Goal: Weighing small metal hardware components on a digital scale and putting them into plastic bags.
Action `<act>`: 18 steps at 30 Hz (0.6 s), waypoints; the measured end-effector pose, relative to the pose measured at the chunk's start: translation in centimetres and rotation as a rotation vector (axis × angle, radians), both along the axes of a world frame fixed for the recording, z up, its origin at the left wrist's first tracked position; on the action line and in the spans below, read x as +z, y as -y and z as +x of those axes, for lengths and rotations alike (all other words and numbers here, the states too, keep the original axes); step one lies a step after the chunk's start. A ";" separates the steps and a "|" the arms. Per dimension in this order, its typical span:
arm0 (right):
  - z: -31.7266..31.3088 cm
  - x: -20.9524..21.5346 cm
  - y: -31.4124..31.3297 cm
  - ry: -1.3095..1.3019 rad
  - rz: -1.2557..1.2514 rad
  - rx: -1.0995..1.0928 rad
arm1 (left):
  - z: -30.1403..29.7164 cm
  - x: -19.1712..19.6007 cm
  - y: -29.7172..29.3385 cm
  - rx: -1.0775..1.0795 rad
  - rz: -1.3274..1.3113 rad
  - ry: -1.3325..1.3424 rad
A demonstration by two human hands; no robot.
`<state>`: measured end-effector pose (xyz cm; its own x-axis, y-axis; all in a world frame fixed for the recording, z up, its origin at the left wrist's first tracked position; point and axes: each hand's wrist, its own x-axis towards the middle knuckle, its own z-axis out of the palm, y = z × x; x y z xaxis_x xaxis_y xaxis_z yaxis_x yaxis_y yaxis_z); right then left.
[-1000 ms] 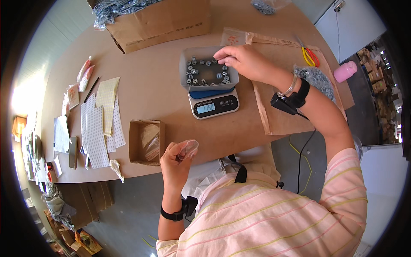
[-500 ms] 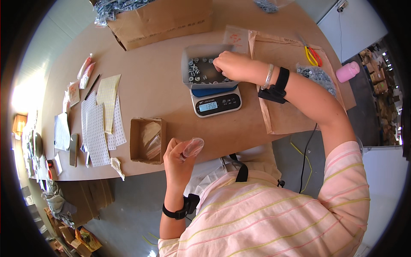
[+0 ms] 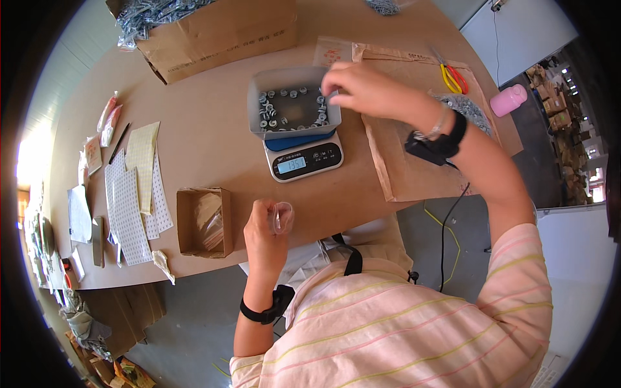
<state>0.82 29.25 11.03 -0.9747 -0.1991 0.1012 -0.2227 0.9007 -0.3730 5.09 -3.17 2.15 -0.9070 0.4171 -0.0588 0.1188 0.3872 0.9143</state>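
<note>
My left hand (image 3: 264, 240) pinches a small clear plastic bag (image 3: 283, 218) near the table's front edge; the bag's mouth stands open. Over the right rim of a grey plastic bin (image 3: 275, 82) is my right hand (image 3: 370, 92), its thumb and fingers curled together. Whatever lies between those fingertips is too small to make out. Several small round metal fittings (image 3: 266, 115) lie in the bin, mostly along its sides. Under the bin is a digital scale (image 3: 305, 163) with a blue platform and a lit display.
A small open cardboard box (image 3: 183, 223) with clear bags stands beside my left hand. Label sheets (image 3: 132, 207) lie farther left. A large carton (image 3: 220, 42) of metal parts stands at the back. On the right are brown paper (image 3: 394, 165), scissors (image 3: 455, 79), bagged hardware and a pink bottle (image 3: 508, 100).
My right hand has lifted from inside the bin to its right rim. The bag's opening in my left hand has turned more upright. The whole view has shifted slightly.
</note>
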 end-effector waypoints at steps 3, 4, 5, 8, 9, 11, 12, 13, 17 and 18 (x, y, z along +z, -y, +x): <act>-3.0 -3.0 2.7 0.065 -0.036 0.115 | 0.2 -0.2 -0.1 -0.033 -0.031 -0.154; -3.7 -3.7 3.7 0.062 -0.040 0.122 | 0.2 -0.3 0.0 -0.034 -0.056 -0.260; -4.2 -4.3 4.8 0.060 -0.076 0.128 | 0.3 -0.3 0.1 -0.028 -0.061 -0.261; -5.9 -5.0 6.1 0.116 -0.089 0.132 | 0.5 0.1 0.5 -0.011 -0.177 -0.360; -6.4 -5.1 6.1 0.174 -0.061 0.126 | 0.5 0.2 0.5 -0.006 -0.153 -0.328; -6.6 -5.2 5.5 0.140 -0.039 0.153 | 0.4 0.4 0.8 0.001 -0.128 -0.291; -6.1 -4.2 5.0 0.133 -0.082 0.119 | 0.3 0.4 1.0 0.016 -0.082 -0.242; -5.6 -3.2 4.4 0.127 -0.123 0.081 | 0.1 0.4 1.1 0.029 -0.035 -0.193; 0.0 0.5 -0.7 -0.084 -0.273 -0.103 | -0.6 0.2 1.2 0.057 -0.005 -0.120; 2.4 1.2 -2.6 -0.080 -0.222 -0.187 | -0.8 0.1 1.1 0.050 0.024 -0.098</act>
